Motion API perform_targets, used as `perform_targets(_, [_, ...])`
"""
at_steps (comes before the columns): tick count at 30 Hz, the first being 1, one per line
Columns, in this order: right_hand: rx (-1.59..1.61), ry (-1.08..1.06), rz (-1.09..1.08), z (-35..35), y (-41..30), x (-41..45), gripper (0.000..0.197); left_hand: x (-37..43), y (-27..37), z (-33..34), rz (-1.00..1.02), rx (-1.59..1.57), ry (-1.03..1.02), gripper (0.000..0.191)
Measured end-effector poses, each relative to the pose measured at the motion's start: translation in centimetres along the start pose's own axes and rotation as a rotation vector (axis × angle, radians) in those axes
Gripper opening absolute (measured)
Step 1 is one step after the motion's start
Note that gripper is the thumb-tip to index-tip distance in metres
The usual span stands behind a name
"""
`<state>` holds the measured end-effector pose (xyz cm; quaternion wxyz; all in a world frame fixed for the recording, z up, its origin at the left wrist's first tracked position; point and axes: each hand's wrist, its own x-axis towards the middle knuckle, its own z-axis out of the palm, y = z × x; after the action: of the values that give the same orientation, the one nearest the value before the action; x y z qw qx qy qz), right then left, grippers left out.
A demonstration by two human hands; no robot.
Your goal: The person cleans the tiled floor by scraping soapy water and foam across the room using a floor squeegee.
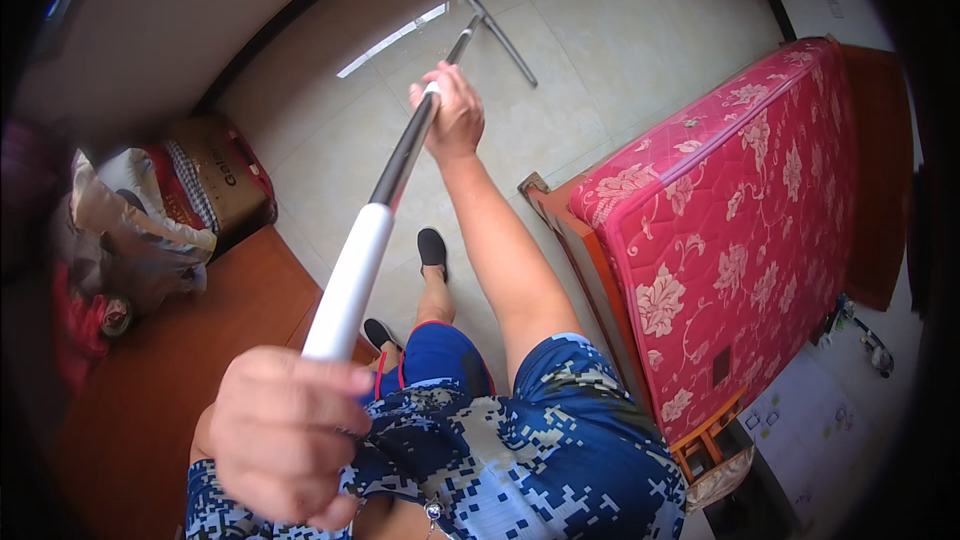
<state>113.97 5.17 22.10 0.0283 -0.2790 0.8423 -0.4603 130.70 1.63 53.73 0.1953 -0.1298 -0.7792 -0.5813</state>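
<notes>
My left hand (289,439), close to the camera at the lower left, is closed around the white grip at the top end of a long pole (349,285). Farther down the shaft, my right hand (457,109) holds the pole at a white collar, arm stretched forward. The pole slants away from me to a wide, thin grey floor squeegee or flat mop head (514,52) on the pale tiled floor (577,101). A bright streak of reflected light lies on the tiles left of the head. The underside of the head is hidden.
On the right a pink floral mattress (735,217) lies on a wooden bed frame (592,262). A brown wooden surface (210,330) stands at the left, with piled fabric (135,202) and a cardboard box (232,172) beyond. A dark baseboard (289,22) edges the wall.
</notes>
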Motion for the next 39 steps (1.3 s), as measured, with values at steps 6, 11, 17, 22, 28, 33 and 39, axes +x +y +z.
perform_targets(6, [0.208, -0.285, -0.116, -3.5, -12.2, -9.7, 0.014, -2.7, 13.0, -3.1, 0.015, 0.043, 0.325, 0.015])
perform_targets(11, [0.258, -0.464, -0.162, -6.0, -17.4, -13.4, 0.012, -3.3, 18.7, -5.0, 0.058, 0.014, 0.297, 0.018])
perform_targets(17, [0.267, -0.438, -0.257, 2.3, -20.0, -7.4, 0.007, -6.3, 16.2, -4.0, 0.079, 0.178, 0.444, 0.026])
perform_targets(22, [0.154, -0.635, 0.037, 11.8, -14.3, -4.2, 0.029, -9.3, 3.5, -0.2, -0.164, 0.375, 0.361, 0.023])
perform_targets(28, [0.248, -0.398, -0.144, 6.2, -16.5, -14.9, 0.025, -12.2, 14.0, -0.5, -0.147, 0.426, 0.189, 0.041])
perform_targets(33, [0.252, -0.396, -0.147, -3.3, -21.7, -26.9, 0.021, -16.8, 24.9, 0.7, -0.051, 0.250, 0.396, 0.030])
perform_targets(39, [0.056, -0.479, -0.042, -10.7, -22.0, -37.4, 0.016, -24.0, 30.4, 1.3, -0.098, 0.019, 0.238, 0.029])
